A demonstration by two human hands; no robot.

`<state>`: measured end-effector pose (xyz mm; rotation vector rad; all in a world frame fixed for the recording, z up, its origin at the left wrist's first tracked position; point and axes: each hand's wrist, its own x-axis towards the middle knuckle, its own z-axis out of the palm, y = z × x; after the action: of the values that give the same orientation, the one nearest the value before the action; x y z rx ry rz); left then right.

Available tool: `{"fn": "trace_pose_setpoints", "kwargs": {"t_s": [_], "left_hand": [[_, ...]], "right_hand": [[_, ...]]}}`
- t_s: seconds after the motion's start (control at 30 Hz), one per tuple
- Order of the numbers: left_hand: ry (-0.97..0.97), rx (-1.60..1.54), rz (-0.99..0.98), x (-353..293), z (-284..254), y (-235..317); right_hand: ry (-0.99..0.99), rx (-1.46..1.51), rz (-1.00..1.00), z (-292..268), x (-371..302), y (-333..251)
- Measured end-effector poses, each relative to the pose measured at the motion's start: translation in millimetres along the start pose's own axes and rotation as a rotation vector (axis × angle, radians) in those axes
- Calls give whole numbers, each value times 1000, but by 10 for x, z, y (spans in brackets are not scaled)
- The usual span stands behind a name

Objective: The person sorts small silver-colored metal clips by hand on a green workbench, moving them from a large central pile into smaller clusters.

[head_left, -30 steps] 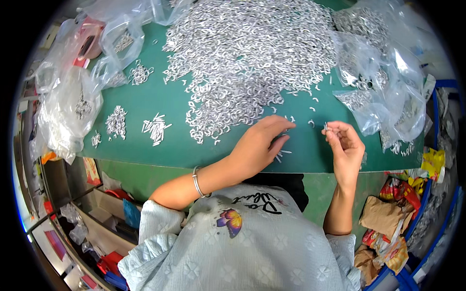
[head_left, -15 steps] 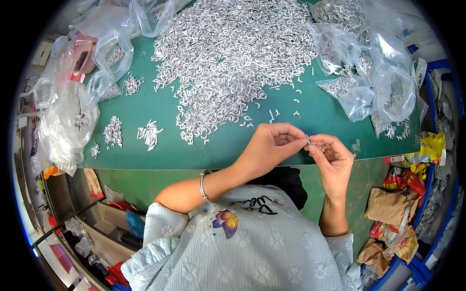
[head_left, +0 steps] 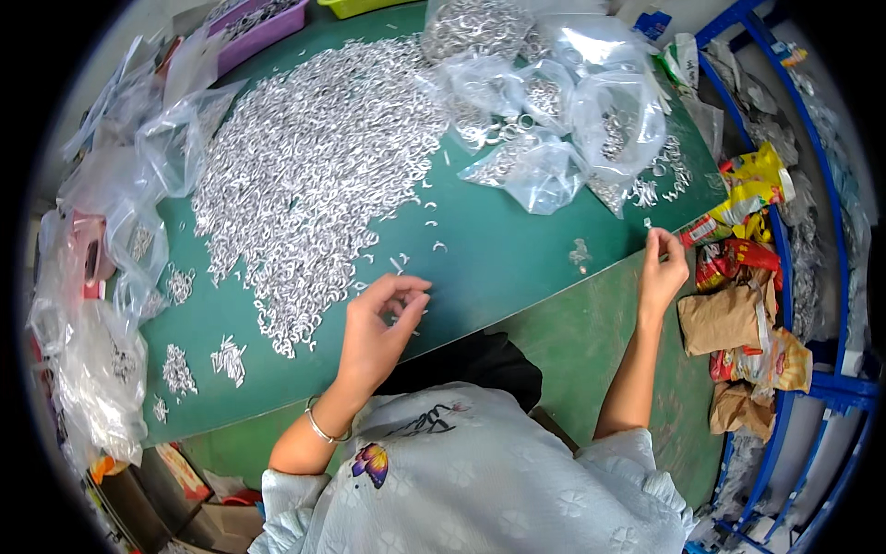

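My right hand (head_left: 663,272) reaches out at the table's right front edge, thumb and fingers pinched on a small silver metal piece (head_left: 648,222). Its exact shape is too small to tell. Near the middle of the front edge, my left hand (head_left: 377,331) hovers with curved fingers and thumb slightly apart, holding nothing that I can see. Beside it spreads a large heap of small curved silver metal pieces (head_left: 314,166). A few loose ones lie close to its fingertips.
Clear plastic bags of metal rings (head_left: 544,175) lie at the back right, others (head_left: 101,342) at the left. Small piles of pins (head_left: 228,360) and rings (head_left: 179,284) sit front left. A purple bin (head_left: 263,28) stands behind. Brown paper bags (head_left: 724,319) fill the right side.
My hands were together over the table's front. They have parted: the right has moved right with the small piece, the left toward the heap. The view has turned rightward.
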<state>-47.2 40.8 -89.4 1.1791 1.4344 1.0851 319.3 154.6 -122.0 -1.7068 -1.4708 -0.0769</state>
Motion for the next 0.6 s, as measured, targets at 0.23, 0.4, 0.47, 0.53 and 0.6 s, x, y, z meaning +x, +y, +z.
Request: {"fn": "trace_pose_setpoints", "kwargs": {"t_s": [0.23,0.4,0.47,0.53,0.6], "left_hand": [[21,122,80,52,25,-47],[69,189,78,34,-53,-58],[59,263,127,91,-76,-55],[114,381,204,87,-167,-56],[189,535,304,152,-266,-153]], "right_hand": [[63,-166,6,212,595,988],[45,-429,-70,310,609,816],[50,-471,-95,241,581,845],[153,-393,-229,130,516,566],[101,-220,-249,129,405,63]]}}
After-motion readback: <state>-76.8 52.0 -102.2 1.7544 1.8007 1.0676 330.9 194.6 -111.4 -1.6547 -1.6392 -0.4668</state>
